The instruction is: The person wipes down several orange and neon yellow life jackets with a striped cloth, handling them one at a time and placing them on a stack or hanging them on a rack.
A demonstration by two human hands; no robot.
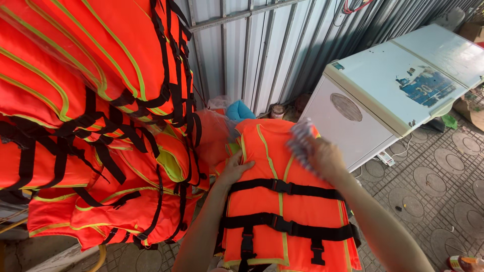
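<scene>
An orange life vest (262,201) with black straps and yellow-green piping lies flat in front of me. My left hand (234,168) presses on its upper left shoulder and steadies it. My right hand (322,156) hovers over the vest's upper right side, clutching a blurred light-coloured cloth (301,142) that looks checked. The blur suggests the cloth is in motion against the vest.
A tall stack of similar orange life vests (96,116) fills the left side. Behind runs a corrugated metal wall (262,50). A white chest freezer (393,85) stands at the right on patterned paving (438,186). A blue object (239,110) sits by the wall.
</scene>
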